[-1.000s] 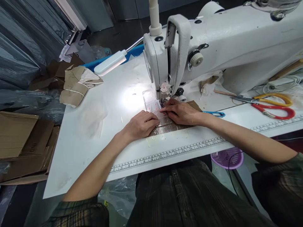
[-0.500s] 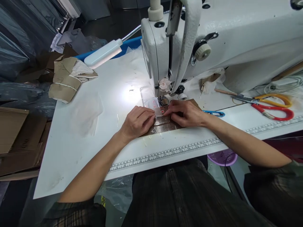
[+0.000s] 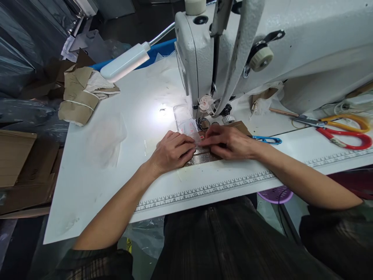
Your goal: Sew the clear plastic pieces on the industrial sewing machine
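A small piece of sheer white fabric [image 3: 187, 127] with pinkish-red marks lies just in front of the sewing machine's presser foot [image 3: 203, 123]. My left hand [image 3: 175, 153] has its fingers curled together at the fabric's near edge. From the other side, my right hand [image 3: 231, 143] pinches at the same edge, thumb tucked under and index finger pointing left. The fingertips of both hands nearly meet. Beneath them is a brown board covered with shiny clear tape [image 3: 201, 158], partly hidden by my hands. A pale fabric flower [image 3: 205, 102] hangs by the needle area.
The white sewing machine [image 3: 201, 58] rises behind my hands. A lit lamp [image 3: 125, 62] shines from the left. To the right lie a blue thread snipper [image 3: 266, 139] and red- and orange-handled scissors [image 3: 344, 134]. Sheer fabric [image 3: 106, 142] and a tied bundle [image 3: 80, 95] are at left.
My left hand has shifted slightly right, bringing its fingertips closer to those of my right hand. The view has tilted a little, and the machine appears farther right.
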A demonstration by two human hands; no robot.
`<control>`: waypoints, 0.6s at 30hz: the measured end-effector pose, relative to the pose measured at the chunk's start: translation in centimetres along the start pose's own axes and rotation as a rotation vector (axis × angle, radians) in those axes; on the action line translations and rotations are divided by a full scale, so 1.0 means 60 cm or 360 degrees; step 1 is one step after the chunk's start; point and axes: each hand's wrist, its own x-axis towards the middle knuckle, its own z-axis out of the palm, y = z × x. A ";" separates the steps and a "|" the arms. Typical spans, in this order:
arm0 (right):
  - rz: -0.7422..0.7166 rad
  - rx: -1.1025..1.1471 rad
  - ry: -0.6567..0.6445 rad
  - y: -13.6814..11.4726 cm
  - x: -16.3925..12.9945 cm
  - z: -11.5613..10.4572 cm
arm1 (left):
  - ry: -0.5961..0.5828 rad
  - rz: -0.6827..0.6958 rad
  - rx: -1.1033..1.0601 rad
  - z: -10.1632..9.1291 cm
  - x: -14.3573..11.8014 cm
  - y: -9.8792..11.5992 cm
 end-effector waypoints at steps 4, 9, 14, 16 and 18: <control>0.0311 -0.0257 0.0003 0.008 0.005 -0.003 | -0.0004 0.0030 0.0125 -0.001 0.000 0.002; 0.0267 -0.0412 -0.0107 0.004 0.009 0.002 | 0.0087 0.0052 0.0171 -0.002 -0.001 0.005; 0.0258 -0.0455 -0.0110 0.003 0.008 0.006 | 0.0077 0.0098 0.0197 0.000 0.000 0.005; 0.0256 -0.0443 -0.0106 0.004 0.007 0.007 | 0.0100 0.0122 0.0198 0.001 0.001 0.005; 0.0257 -0.0429 -0.0098 0.005 0.007 0.008 | 0.0110 0.0135 0.0192 0.000 0.002 0.005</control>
